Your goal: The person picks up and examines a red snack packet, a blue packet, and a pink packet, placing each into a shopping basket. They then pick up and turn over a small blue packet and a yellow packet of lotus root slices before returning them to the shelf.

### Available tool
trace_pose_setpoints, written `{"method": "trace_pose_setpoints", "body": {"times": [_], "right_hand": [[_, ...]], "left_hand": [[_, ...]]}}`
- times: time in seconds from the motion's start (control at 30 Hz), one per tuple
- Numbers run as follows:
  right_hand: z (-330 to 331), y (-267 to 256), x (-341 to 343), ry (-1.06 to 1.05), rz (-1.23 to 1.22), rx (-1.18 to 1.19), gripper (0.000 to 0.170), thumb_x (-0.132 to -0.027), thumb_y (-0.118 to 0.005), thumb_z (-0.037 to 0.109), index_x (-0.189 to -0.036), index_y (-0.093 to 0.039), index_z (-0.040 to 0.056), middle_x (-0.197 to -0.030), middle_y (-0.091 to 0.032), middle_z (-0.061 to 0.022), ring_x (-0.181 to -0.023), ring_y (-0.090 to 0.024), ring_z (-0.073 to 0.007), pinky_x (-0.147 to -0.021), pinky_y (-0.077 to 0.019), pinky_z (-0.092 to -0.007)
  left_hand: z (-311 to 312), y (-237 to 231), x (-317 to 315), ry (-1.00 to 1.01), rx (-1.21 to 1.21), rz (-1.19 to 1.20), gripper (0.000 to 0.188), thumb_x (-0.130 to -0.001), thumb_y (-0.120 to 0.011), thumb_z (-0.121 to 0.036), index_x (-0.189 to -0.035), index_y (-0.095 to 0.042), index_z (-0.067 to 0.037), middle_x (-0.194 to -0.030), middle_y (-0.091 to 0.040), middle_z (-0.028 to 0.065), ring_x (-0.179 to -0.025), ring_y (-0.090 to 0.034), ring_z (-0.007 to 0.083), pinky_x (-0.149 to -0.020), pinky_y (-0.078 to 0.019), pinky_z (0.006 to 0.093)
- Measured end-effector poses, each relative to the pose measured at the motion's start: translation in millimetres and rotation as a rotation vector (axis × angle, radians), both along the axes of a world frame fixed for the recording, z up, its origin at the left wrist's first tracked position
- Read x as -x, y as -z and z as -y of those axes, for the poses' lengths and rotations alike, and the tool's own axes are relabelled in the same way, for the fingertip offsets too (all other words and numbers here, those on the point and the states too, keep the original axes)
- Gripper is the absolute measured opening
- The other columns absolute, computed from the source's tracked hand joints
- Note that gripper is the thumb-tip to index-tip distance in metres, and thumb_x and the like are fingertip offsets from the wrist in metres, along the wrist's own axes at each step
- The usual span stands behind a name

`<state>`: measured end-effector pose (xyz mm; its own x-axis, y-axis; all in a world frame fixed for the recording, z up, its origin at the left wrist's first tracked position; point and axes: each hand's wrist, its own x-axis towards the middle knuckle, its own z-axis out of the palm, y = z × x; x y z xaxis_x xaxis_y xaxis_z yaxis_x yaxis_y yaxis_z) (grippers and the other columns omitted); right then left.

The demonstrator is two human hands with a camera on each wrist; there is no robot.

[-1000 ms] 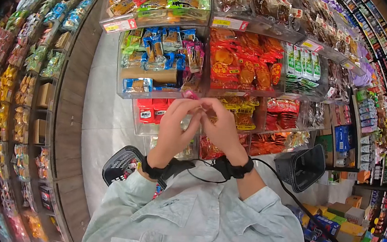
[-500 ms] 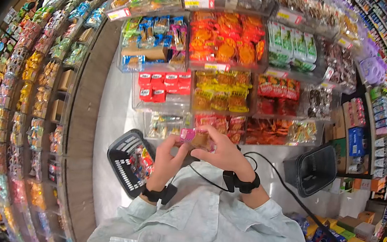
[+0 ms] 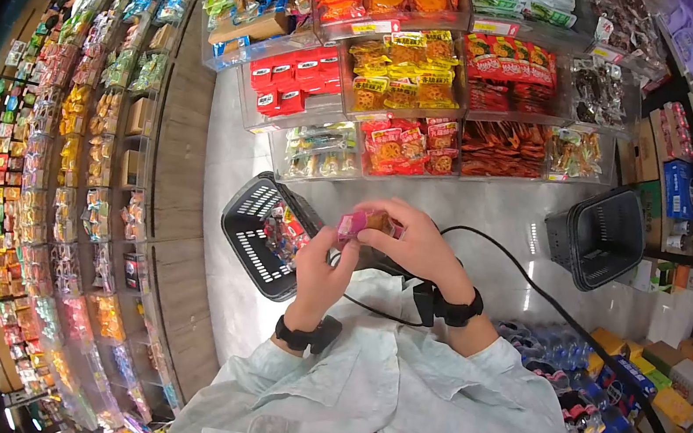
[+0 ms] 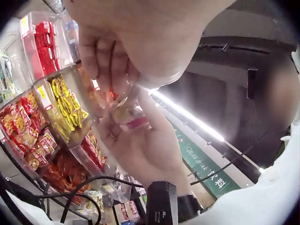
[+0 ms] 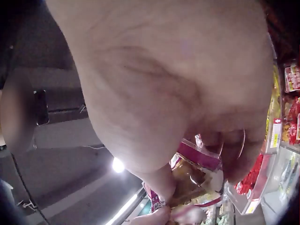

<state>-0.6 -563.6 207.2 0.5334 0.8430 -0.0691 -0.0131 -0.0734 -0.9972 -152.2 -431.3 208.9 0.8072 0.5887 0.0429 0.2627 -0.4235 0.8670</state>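
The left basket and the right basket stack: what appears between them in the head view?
Head view: the left hand, packet, right hand, cable and some floor.

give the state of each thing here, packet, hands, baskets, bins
packet: held between both hands, sealed or open unclear
left hand: pinching one end of the packet
right hand: gripping the packet
left basket: on the floor, partly filled with snacks
right basket: on the floor, contents unclear
snack bins: stocked
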Motion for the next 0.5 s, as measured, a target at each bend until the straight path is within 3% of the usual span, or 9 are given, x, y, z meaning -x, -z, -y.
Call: {"method": "trace_pose_setpoints", "body": {"times": [0.23, 0.33, 0.43, 0.5], "right_hand": [[-24.1, 10.1, 52.4, -0.037, 0.117, -0.048, 0.039, -0.094, -0.077, 0.02, -0.13, -0.069, 0.0067, -0.113, -0.069, -0.0083, -0.1, -0.065, -0.0159, -0.087, -0.0525, -0.0311], [-47.8, 10.9, 101.5, -0.119, -0.15, -0.069, 0.041, -0.095, -0.077, 0.018, -0.132, -0.067, 0.004, -0.114, -0.07, -0.0071, -0.101, -0.067, -0.014, -0.088, -0.0546, -0.0315], [-66.6, 2.1, 155.7, -0.268, -0.008, 0.043, 0.038, -0.099, -0.07, 0.005, -0.135, -0.06, -0.0019, -0.115, -0.068, -0.0059, -0.1, -0.067, -0.0107, -0.09, -0.0573, -0.0284], [-74.8, 11.4, 191.9, -0.39, -0.098, 0.087, 0.036, -0.099, -0.07, 0.005, -0.134, -0.061, -0.0017, -0.112, -0.068, -0.0051, -0.099, -0.067, -0.0103, -0.088, -0.0574, -0.0283]], "left_hand": [[-4.0, -1.1, 59.6, -0.107, -0.025, 0.16, 0.012, -0.093, -0.072, -0.007, -0.089, -0.063, 0.0, -0.075, -0.066, 0.0115, -0.066, -0.064, 0.0199, -0.064, -0.0504, 0.0333], [-15.0, 1.9, 117.8, -0.203, 0.011, 0.202, 0.013, -0.093, -0.072, -0.007, -0.089, -0.062, 0.0, -0.075, -0.065, 0.0114, -0.066, -0.063, 0.0193, -0.064, -0.0504, 0.0336], [-30.9, 14.4, 192.7, -0.319, -0.029, 0.21, 0.016, -0.095, -0.074, -0.009, -0.089, -0.062, -0.001, -0.077, -0.065, 0.0106, -0.07, -0.063, 0.0182, -0.067, -0.0505, 0.0321], [-33.9, 23.6, 243.9, -0.398, 0.023, 0.217, 0.018, -0.096, -0.074, -0.01, -0.088, -0.061, -0.001, -0.079, -0.066, 0.0088, -0.073, -0.064, 0.0176, -0.07, -0.0508, 0.0304]]}}
